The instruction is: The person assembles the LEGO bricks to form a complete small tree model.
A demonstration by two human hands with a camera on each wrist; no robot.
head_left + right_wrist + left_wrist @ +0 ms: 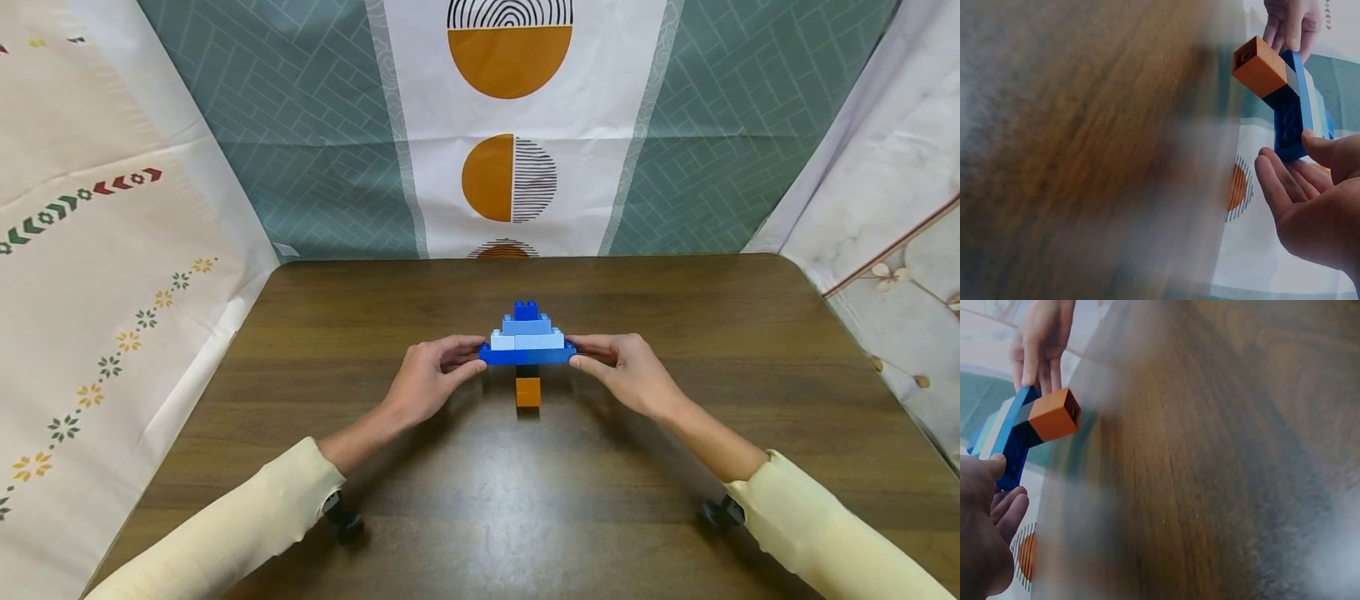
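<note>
A stepped model of toy building bricks is held between the two hands. Its widest layer is a long dark blue brick (527, 357), topped by pale blue bricks (538, 342), a mid-blue brick (527, 327) and a small dark blue brick (527, 311). Beneath the long brick come a black brick (1027, 433) and orange bricks (528, 392). My left hand (431, 377) pinches the left end of the long brick between thumb and fingers. At the right end, my right hand (636, 375) does likewise. Both wrist views show the model's hollow underside, raised off the table.
The brown wooden table (510, 500) extends around the hands. Patterned cloth (300, 150) hangs behind its far edge, with pale printed cloth (97, 250) at the left and more at the right. Small black devices (345, 518) sit at both wrists.
</note>
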